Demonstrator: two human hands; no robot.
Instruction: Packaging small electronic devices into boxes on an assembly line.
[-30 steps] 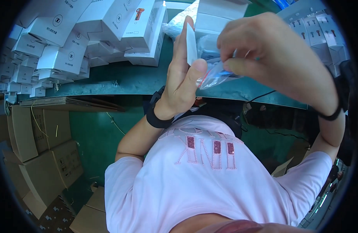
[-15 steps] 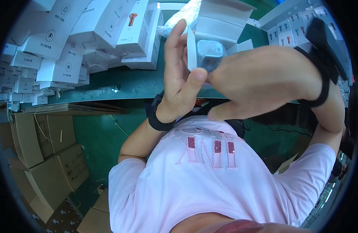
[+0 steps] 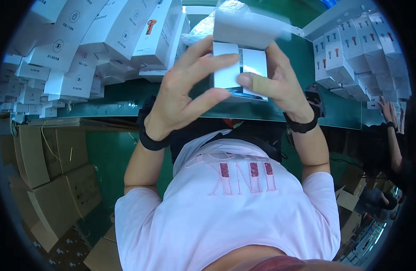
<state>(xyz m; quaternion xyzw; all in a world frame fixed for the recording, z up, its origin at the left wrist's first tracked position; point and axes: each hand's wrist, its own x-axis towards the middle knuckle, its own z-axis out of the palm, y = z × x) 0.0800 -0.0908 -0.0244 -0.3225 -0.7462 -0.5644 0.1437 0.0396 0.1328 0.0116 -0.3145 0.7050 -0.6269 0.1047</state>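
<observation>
A small white carton (image 3: 254,61) stands tilted on the green bench before me, its two side flaps folded inward and its hinged lid (image 3: 237,29) raised and blurred at the far side. My left hand (image 3: 183,86) holds its left side, with the index finger lying across the left flap and the thumb at the near corner. Wrapped round the right side is my right hand (image 3: 287,83), its thumb pressing on the right flap. Between the flaps runs a narrow dark gap; the contents are mostly hidden. Black bands circle both my wrists.
Stacked white boxes (image 3: 72,40) fill the bench's left side. More printed boxes (image 3: 348,49) stand in rows at right. Silvery bubble wrap (image 3: 212,25) lies behind the carton. Brown cartons (image 3: 59,167) are on the floor at left. Another person's hand (image 3: 388,110) touches boxes at far right.
The side flaps, upright before, are now folded over the clear-wrapped item inside. My right hand has moved from in front of the carton to its right side; my left hand's fingers now reach over it.
</observation>
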